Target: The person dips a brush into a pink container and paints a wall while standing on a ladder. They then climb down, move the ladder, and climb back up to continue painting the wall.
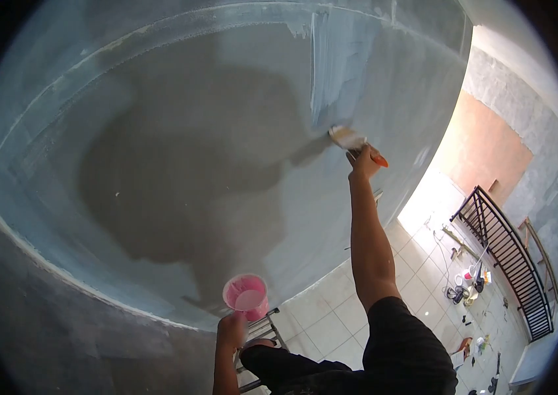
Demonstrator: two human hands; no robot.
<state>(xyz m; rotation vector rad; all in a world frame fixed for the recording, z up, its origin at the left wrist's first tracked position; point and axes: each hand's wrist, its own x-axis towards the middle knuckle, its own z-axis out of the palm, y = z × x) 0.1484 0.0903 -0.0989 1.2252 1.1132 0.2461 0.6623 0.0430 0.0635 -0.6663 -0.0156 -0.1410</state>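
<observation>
My right hand (366, 162) is closed around the orange handle of a wide paintbrush (346, 137), whose bristles touch the grey wall (292, 217). Above the brush runs a wet, pale strip of paint (341, 59). Low in the view, my left hand (231, 331) grips a pink bucket (257, 307) by its side or handle; the exact hold is partly hidden. Whitish-pink liquid shows inside the bucket.
Under me stands a metal ladder (271, 329), partly hidden by my legs. Far below lies a tiled floor (328, 316) with scattered tools, cords and containers (469, 280). A black metal railing (506, 257) stands at the right.
</observation>
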